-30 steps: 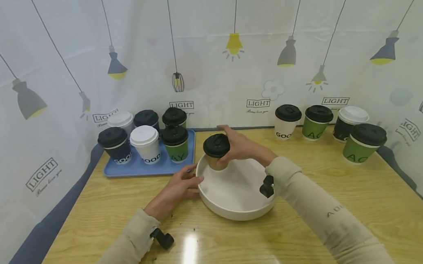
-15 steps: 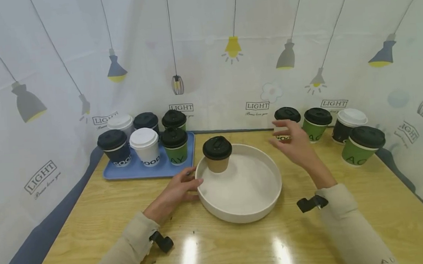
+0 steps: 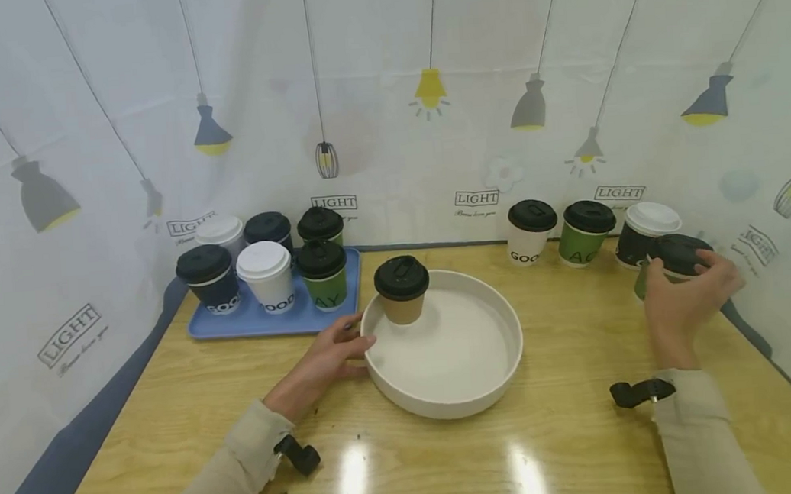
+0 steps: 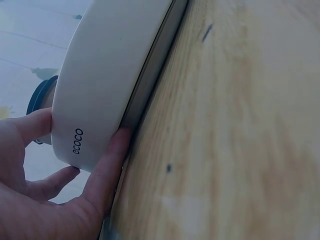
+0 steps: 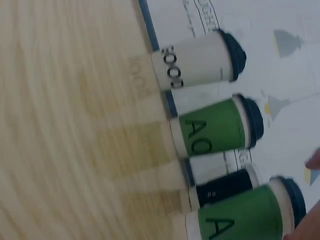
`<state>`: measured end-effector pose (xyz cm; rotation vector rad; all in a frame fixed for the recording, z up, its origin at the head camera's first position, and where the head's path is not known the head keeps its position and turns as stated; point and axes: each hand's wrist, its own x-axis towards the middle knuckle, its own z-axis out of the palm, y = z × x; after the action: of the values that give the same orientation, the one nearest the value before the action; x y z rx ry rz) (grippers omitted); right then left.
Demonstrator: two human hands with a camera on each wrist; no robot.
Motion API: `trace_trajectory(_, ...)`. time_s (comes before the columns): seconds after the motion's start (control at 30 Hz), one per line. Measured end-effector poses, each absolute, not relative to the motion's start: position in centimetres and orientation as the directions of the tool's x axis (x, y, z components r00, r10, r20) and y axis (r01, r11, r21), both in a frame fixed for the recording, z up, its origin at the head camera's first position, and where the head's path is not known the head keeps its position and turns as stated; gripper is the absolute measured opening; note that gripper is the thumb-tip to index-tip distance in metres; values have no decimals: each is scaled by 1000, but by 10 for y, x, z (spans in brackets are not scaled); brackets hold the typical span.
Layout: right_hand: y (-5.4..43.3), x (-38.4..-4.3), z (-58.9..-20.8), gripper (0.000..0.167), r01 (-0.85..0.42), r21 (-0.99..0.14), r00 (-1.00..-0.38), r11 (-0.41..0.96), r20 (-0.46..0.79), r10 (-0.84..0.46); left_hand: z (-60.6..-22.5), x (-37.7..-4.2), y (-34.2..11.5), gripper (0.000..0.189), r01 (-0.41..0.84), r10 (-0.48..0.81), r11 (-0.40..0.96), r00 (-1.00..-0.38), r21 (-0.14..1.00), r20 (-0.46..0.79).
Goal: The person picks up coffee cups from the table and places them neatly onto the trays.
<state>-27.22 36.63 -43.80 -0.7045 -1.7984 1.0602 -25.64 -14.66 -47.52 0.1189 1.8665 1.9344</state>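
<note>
In the head view my left hand (image 3: 327, 356) holds the side of a round cream tray (image 3: 448, 409). The left wrist view shows fingers (image 4: 107, 170) at the base edge and another digit at the rim. A brown paper coffee cup (image 3: 403, 310) with a black lid stands inside the tray, near its left wall. Over at the far right my right hand (image 3: 689, 303) is spread around the black lid (image 3: 674, 253) of a green paper coffee cup (image 5: 245, 215). The right wrist view shows part of the hand beside that lid and one finger apart from it.
Several lidded cups stand on a blue tray (image 3: 273, 326) at the back left. Along the back right are a white cup (image 3: 526, 249), another green cup (image 3: 583, 245) and a black cup (image 3: 630, 246) with a white lid. A printed backdrop (image 3: 389, 155) borders the wooden table (image 3: 557, 389).
My right hand has let go of the brown cup in the round tray and moved right to the frontmost green cup. The left hand has stayed at the tray's side.
</note>
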Motion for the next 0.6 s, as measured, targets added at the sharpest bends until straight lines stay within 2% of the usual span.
trace_trajectory(0.1, 379, -270, -440, 74, 110, -897, -454, 428, 338, 825, -475, -256, -148, 68, -263, 359, 13, -899, 965, -250)
trace_trajectory(0.2, 389, -267, -442, 90, 173, -897, -506, 407, 273, 818, -474, -256, -148, 68, -271, 353, 15, -899, 963, -258)
trace_trajectory(0.3, 397, -265, -444, 101, 218, -895, -582, 390, 201, 788, -474, -256, -148, 69, -275, 359, 17, -896, 961, -263)
trace_trajectory(0.43, 409, -266, -450, 110, 201, -900, -678, 387, 158, 718, -474, -257, -148, 70, -286, 352, 18, -895, 958, -273)
trace_trajectory(0.6, 425, -274, -459, 122, 158, -915, -715, 371, 152, 682, -474, -257, -147, 70, -289, 353, 19, -894, 957, -277)
